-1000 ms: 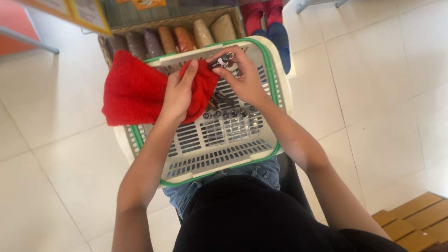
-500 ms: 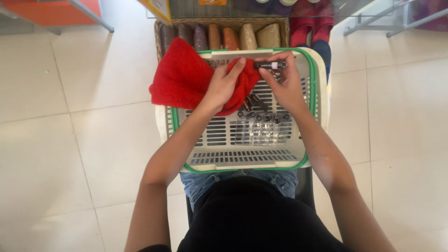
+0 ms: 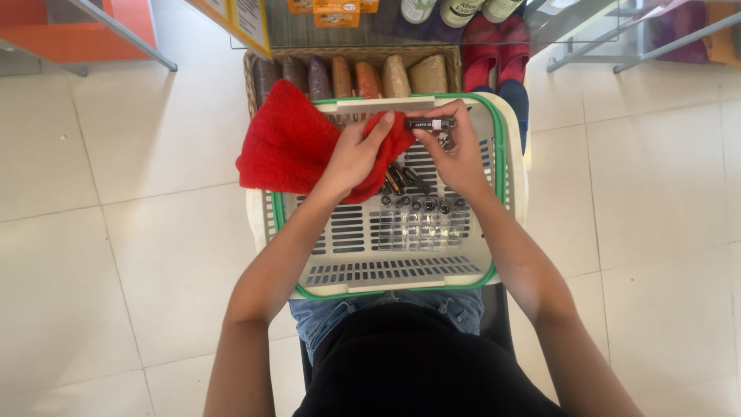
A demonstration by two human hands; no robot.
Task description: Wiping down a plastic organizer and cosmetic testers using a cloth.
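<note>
Pale floor tiles surround the slotted basket (image 3: 401,255) mid-frame, where I see my right hand (image 3: 455,154) pinching a light, slick, rigid dark tube (image 3: 429,123) by its ends, left hand (image 3: 356,154) clutching a soft red cloth (image 3: 289,143).

Around you: pale tiled floor (image 3: 116,255), far wicker tray (image 3: 255,66) of brown packets, orange shelf (image 3: 46,23) far left, metal rack legs (image 3: 617,46) far right.

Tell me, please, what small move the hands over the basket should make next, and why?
Probably bring the red cloth onto the small dark tube and wipe it. The right hand pinches the tube level above the white basket, while the left hand holds the cloth's corner just beside the tube's end.
</note>
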